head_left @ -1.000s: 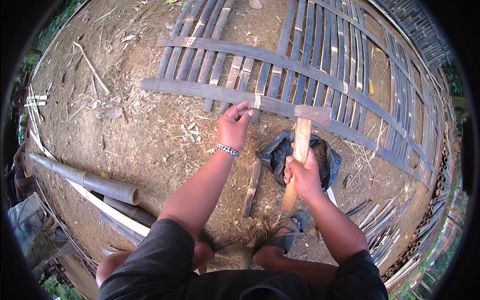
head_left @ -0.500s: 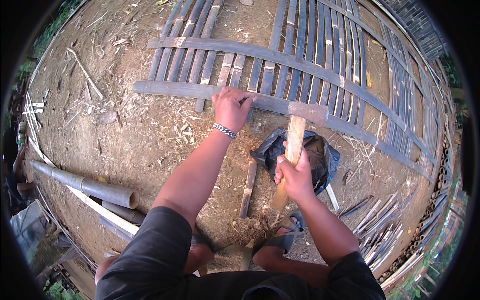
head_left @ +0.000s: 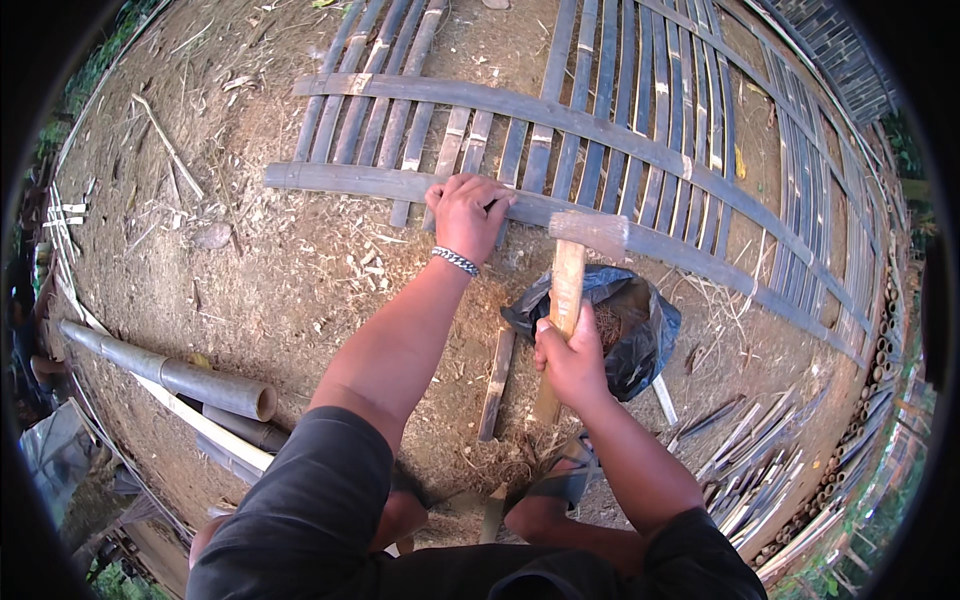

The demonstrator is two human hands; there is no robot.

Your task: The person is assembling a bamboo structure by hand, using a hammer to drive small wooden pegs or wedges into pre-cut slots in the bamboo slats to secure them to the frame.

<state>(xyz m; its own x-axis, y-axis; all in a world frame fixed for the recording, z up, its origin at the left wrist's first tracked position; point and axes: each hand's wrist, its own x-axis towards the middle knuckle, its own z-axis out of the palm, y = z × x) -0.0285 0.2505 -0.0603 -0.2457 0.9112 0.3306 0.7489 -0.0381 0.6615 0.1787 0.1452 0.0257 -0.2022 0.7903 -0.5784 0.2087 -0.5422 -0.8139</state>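
Note:
My right hand (head_left: 575, 360) grips the pale wooden handle of a hatchet (head_left: 566, 285), whose worn metal head sits just in front of the near bamboo rail. At that flat, dark rail (head_left: 350, 180), my left hand (head_left: 468, 215) rests with thumb and fingers pinched together. Whatever lies between those fingertips is too small or hidden to make out. The rail crosses the ends of several upright bamboo slats (head_left: 540, 155), and a second rail (head_left: 480, 97) runs across them farther off. A silver chain bracelet (head_left: 456, 261) circles my left wrist.
A black plastic bag (head_left: 650, 345) of small brown bits stands open beside my right hand. Between my feet and the rail lies a short bamboo strip (head_left: 496, 385). Thick bamboo poles (head_left: 190, 380) lie left; split strips (head_left: 755, 480) are heaped right. Shavings litter the dirt.
My right hand and the hatchet have shifted left, closer to my left hand. My left hand stays at the same spot on the rail.

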